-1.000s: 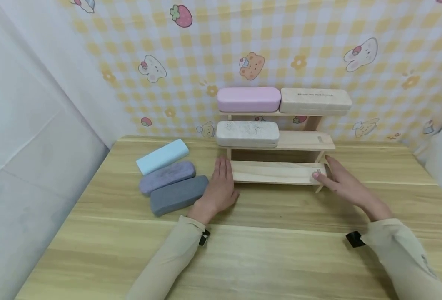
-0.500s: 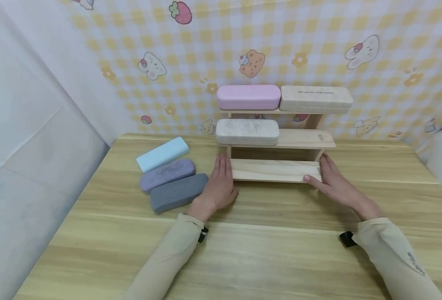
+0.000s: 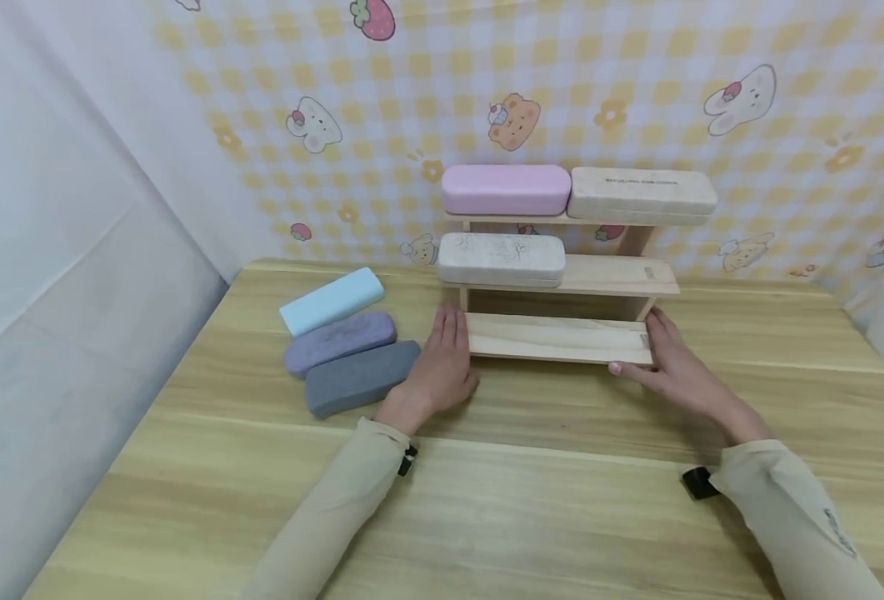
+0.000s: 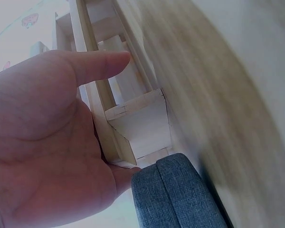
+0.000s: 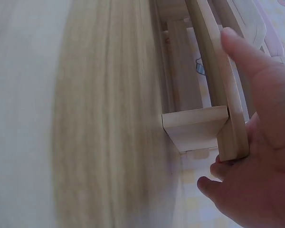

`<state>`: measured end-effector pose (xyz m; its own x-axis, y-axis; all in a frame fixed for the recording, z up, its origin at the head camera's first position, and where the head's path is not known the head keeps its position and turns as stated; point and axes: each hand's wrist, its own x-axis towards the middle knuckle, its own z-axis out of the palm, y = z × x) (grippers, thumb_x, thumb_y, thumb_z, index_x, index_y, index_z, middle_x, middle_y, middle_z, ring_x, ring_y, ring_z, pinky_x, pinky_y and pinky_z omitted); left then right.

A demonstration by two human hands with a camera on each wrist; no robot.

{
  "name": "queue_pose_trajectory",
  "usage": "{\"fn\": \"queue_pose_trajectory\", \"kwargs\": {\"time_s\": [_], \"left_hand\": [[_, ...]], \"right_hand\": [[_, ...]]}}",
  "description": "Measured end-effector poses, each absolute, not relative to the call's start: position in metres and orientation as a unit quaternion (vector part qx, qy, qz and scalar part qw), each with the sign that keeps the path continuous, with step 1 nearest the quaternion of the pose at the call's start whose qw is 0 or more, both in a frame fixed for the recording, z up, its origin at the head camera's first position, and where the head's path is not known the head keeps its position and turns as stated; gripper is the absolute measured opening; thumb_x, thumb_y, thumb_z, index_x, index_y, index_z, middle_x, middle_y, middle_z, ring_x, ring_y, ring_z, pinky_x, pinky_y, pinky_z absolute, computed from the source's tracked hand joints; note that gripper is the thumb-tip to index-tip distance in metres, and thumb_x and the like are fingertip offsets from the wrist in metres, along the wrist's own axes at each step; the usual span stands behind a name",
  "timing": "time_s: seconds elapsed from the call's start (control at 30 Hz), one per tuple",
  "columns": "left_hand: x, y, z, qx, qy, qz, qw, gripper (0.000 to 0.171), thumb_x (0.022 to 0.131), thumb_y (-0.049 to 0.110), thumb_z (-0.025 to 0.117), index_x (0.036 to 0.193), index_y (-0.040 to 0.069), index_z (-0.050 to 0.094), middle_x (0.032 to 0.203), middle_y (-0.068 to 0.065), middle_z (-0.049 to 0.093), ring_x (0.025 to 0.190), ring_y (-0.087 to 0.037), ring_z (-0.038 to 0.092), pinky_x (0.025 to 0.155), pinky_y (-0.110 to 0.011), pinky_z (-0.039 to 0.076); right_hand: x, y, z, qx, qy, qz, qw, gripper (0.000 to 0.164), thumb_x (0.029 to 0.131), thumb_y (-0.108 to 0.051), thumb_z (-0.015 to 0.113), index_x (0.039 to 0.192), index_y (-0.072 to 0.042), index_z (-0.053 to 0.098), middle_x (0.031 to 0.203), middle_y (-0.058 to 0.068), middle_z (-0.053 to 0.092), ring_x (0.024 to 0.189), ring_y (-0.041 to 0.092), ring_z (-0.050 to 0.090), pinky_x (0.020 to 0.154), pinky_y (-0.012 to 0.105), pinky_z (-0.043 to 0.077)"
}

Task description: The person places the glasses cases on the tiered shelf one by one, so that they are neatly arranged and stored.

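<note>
A three-tier wooden display rack (image 3: 554,337) stands on the table against the cloth. My left hand (image 3: 442,358) lies along the left end of its lowest board, fingers straight. At the opposite end, my right hand (image 3: 685,371) has its fingers along the board's side and its thumb across the front corner. The right wrist view shows that thumb on the front edge (image 5: 235,95). A pink glasses case (image 3: 506,190) and a beige one with lettering (image 3: 641,196) fill the top tier. A white patterned glasses case (image 3: 501,259) occupies the middle tier's left half.
Left of the rack lie three more glasses cases: light blue (image 3: 332,301), purple (image 3: 341,343) and grey-blue (image 3: 362,377). The grey-blue one is close beside my left wrist. A yellow checked cloth (image 3: 382,125) hangs behind the wooden table (image 3: 531,508).
My right hand has shifted left against the rack's right end, and its thumb has slid from the board's top to its front edge. The left hand stays in place. The head view has shifted slightly.
</note>
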<state>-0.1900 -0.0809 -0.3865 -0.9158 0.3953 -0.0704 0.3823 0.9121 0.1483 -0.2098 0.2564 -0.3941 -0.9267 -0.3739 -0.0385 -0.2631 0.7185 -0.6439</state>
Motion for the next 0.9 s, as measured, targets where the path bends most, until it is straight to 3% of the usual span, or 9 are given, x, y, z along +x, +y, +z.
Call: {"fn": "queue_pose_trajectory", "kwargs": {"time_s": [0.23, 0.37, 0.63, 0.8, 0.9], "left_hand": [[-0.190, -0.079, -0.388, 0.208, 0.975, 0.062, 0.048, 0.082, 0.094, 0.029, 0.053, 0.141, -0.017, 0.004, 0.147, -0.035, 0.003, 0.137, -0.042, -0.001, 0.112, -0.039, 0.005], [-0.192, -0.088, -0.380, 0.210, 0.970, 0.105, 0.062, 0.071, 0.095, 0.022, 0.048, 0.142, -0.015, 0.009, 0.148, -0.032, 0.004, 0.138, -0.039, 0.001, 0.111, -0.038, 0.007], [-0.200, -0.129, -0.345, 0.201, 0.953, 0.206, 0.090, 0.053, 0.096, 0.015, 0.043, 0.141, -0.007, 0.029, 0.144, -0.023, 0.032, 0.133, -0.034, 0.030, 0.109, -0.041, 0.021], [-0.204, -0.171, -0.329, 0.144, 0.951, 0.273, 0.010, 0.045, 0.097, 0.016, 0.044, 0.138, -0.001, 0.040, 0.132, -0.019, 0.050, 0.112, -0.031, 0.055, 0.094, -0.044, 0.042], [-0.204, -0.203, -0.326, 0.119, 0.949, 0.288, -0.042, 0.042, 0.097, 0.018, 0.046, 0.134, -0.002, 0.045, 0.123, -0.022, 0.056, 0.104, -0.035, 0.059, 0.087, -0.046, 0.046]], "right_hand": [[-0.208, 0.260, -0.397, -0.184, 0.915, -0.354, 0.061, 0.098, 0.088, -0.033, 0.064, 0.148, -0.003, -0.007, 0.151, 0.021, -0.012, 0.137, 0.040, -0.006, 0.101, 0.065, 0.010], [-0.210, 0.259, -0.400, -0.191, 0.908, -0.368, 0.054, 0.097, 0.088, -0.031, 0.065, 0.148, -0.003, -0.004, 0.152, 0.021, -0.009, 0.137, 0.040, -0.005, 0.102, 0.065, 0.009], [-0.210, 0.262, -0.401, -0.202, 0.904, -0.375, 0.035, 0.095, 0.087, -0.026, 0.067, 0.148, 0.000, 0.000, 0.151, 0.026, -0.003, 0.136, 0.043, 0.000, 0.102, 0.065, 0.009], [-0.211, 0.260, -0.401, -0.214, 0.900, -0.379, 0.024, 0.092, 0.086, -0.024, 0.068, 0.148, 0.002, 0.006, 0.150, 0.028, 0.002, 0.135, 0.046, 0.004, 0.100, 0.067, 0.011], [-0.211, 0.259, -0.402, -0.215, 0.900, -0.379, 0.034, 0.092, 0.087, -0.024, 0.068, 0.148, 0.002, 0.004, 0.150, 0.028, 0.000, 0.135, 0.046, 0.003, 0.100, 0.067, 0.011]]}}
